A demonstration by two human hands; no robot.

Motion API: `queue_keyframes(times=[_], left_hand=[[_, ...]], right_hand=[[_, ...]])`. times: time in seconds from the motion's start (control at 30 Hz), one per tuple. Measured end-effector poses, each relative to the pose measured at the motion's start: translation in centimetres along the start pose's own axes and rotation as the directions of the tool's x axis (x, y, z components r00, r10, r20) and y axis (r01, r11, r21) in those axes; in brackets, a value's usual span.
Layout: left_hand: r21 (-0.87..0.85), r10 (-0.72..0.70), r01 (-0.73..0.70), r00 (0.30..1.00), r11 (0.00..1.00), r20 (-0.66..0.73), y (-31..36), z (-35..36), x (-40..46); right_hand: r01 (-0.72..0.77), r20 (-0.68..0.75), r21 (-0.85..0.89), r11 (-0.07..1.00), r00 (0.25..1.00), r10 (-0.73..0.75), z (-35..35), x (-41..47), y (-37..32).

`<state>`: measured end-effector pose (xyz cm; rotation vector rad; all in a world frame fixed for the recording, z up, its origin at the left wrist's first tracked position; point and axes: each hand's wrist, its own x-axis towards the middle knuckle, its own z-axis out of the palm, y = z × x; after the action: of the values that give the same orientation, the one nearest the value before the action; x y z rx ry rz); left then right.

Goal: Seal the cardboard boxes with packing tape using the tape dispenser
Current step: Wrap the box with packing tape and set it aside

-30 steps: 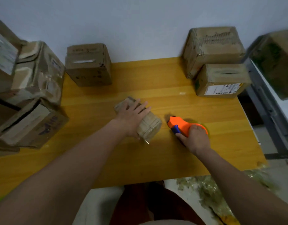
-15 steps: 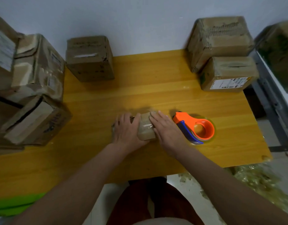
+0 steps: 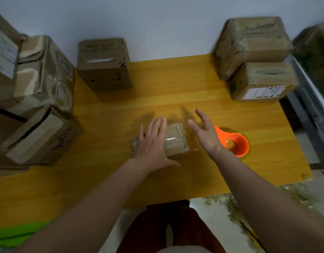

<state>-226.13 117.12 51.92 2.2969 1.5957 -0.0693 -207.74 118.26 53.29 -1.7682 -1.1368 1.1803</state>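
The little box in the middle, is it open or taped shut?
Taped shut: shiny clear tape wraps the little box under the left hand.

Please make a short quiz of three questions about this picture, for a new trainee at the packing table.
1. True or false: the right hand is gripping the tape dispenser.
2. What does the left hand rest on?
A. the small box
B. the table only
C. the tape dispenser
3. Fill in: the tape dispenser lies on the table, to the ____ of the small box.

Key
1. False: the right hand is open and raised between the small box and the tape dispenser.
2. A: it lies flat on the small box, fingers straight.
3. right
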Motion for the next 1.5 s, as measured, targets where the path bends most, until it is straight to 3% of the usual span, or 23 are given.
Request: queue_keyframes(times=[0.1, 0.17, 0.23, 0.33, 0.5, 0.67, 0.8, 0.93, 1.0, 1.07, 1.13, 1.17, 1.2, 1.27, 1.33, 1.43, 1.5], left_hand=[[0.017, 0.122, -0.123, 0.992, 0.992, 0.043, 1.0, -0.5, 1.1], [-0.065, 0.072, -0.07, 0.997, 0.995, 0.031, 1.1, -0.5, 1.7], [-0.128, 0.031, -0.039, 0.997, 0.991, -0.065, 1.4, -0.1, 1.9], [-0.147, 0.036, -0.05, 0.994, 0.988, -0.099, 1.6, 0.2, 2.2], [-0.062, 0.117, -0.109, 0.983, 0.992, 0.142, -0.8, -1.2, 2.7], [-0.092, 0.109, -0.105, 0.993, 0.99, 0.042, -0.7, -0.9, 1.9], [-0.114, 0.096, -0.091, 0.995, 0.989, 0.039, -1.0, -0.4, 2.3], [-0.137, 0.087, -0.082, 0.996, 0.987, 0.033, -0.9, -0.1, 2.2], [-0.134, 0.052, -0.047, 0.998, 0.99, 0.032, -0.7, -0.1, 2.0], [-0.151, -0.104, 0.103, 0.995, 0.983, 0.0, -0.5, 0.2, 1.2], [-0.197, -0.317, 0.3, 0.947, 0.934, -0.061, -0.2, 0.5, 0.4], [-0.207, -0.386, 0.365, 0.92, 0.908, -0.073, 0.1, 0.5, 0.2], [-0.209, -0.429, 0.409, 0.901, 0.888, -0.061, 0.5, 0.5, 0.2], [-0.21, -0.468, 0.461, 0.883, 0.862, 0.015, 1.1, 0.3, 0.4], [-0.196, -0.419, 0.434, 0.9, 0.879, 0.117, 0.9, 0.1, 0.6], [-0.297, -0.25, 0.334, 0.925, 0.895, 0.287, -1.2, -1.0, 0.4], [-0.357, -0.18, 0.31, 0.918, 0.881, 0.353, -2.2, -1.7, 0.3]], right_hand=[[0.121, -0.042, -0.046, 0.992, 0.992, -0.123, 0.6, -1.0, 0.4], [0.152, 0.033, -0.077, 0.985, 0.988, -0.15, 1.6, -1.1, 0.2], [0.144, 0.108, -0.113, 0.983, 0.985, -0.132, 2.5, -0.6, -0.1], [0.056, 0.185, -0.134, 0.989, 0.982, -0.03, 3.3, 0.4, -0.4], [-0.109, 0.183, 0.03, 0.994, 0.978, 0.102, 4.2, 0.7, -0.3], [-0.417, 0.217, 0.171, 0.893, 0.9, 0.379, 5.0, 1.4, 0.2], [-0.45, 0.34, 0.286, 0.846, 0.873, 0.349, 5.1, 2.7, 1.1], [-0.418, 0.399, 0.141, 0.898, 0.854, 0.335, 4.8, 3.6, 1.9], [-0.357, 0.34, 0.049, 0.933, 0.884, 0.32, 3.9, 3.7, 1.7], [-0.224, 0.041, 0.092, 0.97, 0.974, 0.221, 2.9, 3.2, 2.1], [-0.018, -0.32, 0.172, 0.985, 0.945, 0.073, 2.3, 1.0, 2.6], [0.063, -0.393, 0.199, 0.978, 0.919, 0.021, 2.6, -0.4, 2.6], [0.121, -0.394, 0.223, 0.967, 0.919, -0.024, 3.5, -1.6, 2.6], [0.134, -0.264, 0.214, 0.968, 0.962, -0.075, 6.2, -3.1, 2.6], [0.111, -0.177, 0.14, 0.984, 0.981, -0.086, 8.6, -3.4, 2.2], [0.003, -0.209, 0.166, 0.986, 0.977, 0.032, 9.4, -2.0, 1.3], [-0.119, -0.216, 0.286, 0.951, 0.959, 0.185, 9.6, -1.0, 0.3]])
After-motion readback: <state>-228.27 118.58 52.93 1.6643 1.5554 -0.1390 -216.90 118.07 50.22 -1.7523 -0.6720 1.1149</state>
